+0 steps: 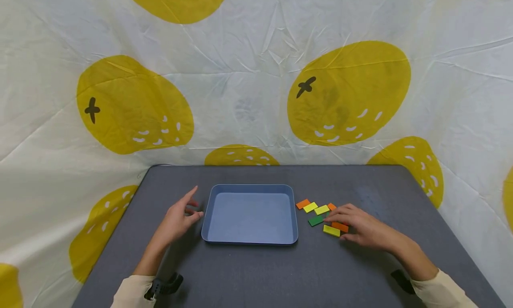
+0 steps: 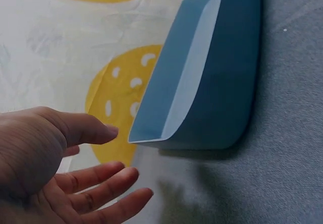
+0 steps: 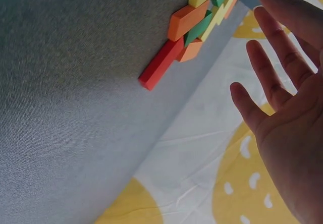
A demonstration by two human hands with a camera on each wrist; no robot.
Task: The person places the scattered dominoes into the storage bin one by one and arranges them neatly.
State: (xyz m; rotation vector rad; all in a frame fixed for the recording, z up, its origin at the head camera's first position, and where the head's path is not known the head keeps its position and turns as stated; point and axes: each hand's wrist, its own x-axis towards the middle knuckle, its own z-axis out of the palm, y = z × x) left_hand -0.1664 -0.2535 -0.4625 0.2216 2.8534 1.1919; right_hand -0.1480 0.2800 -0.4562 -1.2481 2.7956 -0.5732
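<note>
A blue-grey rectangular tray (image 1: 249, 241) lies on the table with nothing in it. My left hand (image 1: 179, 219) is beside the tray's left rim, fingers spread and holding nothing; in the left wrist view the thumb points at the tray's corner (image 2: 202, 128). To the right of the tray lies a loose group of small flat blocks: yellow (image 1: 331, 230), green (image 1: 315, 220), orange (image 1: 303, 204) and a red one (image 3: 161, 65). Over the right part of this group hovers my right hand (image 1: 362, 228), its fingers loosely extended and apart, hiding some blocks in the head view.
The dark grey table (image 1: 256, 277) ends at a back edge against a white cloth (image 1: 240, 107) with yellow fruit prints. A black band (image 1: 164, 286) is on the left wrist, over a cream sleeve (image 1: 132, 292).
</note>
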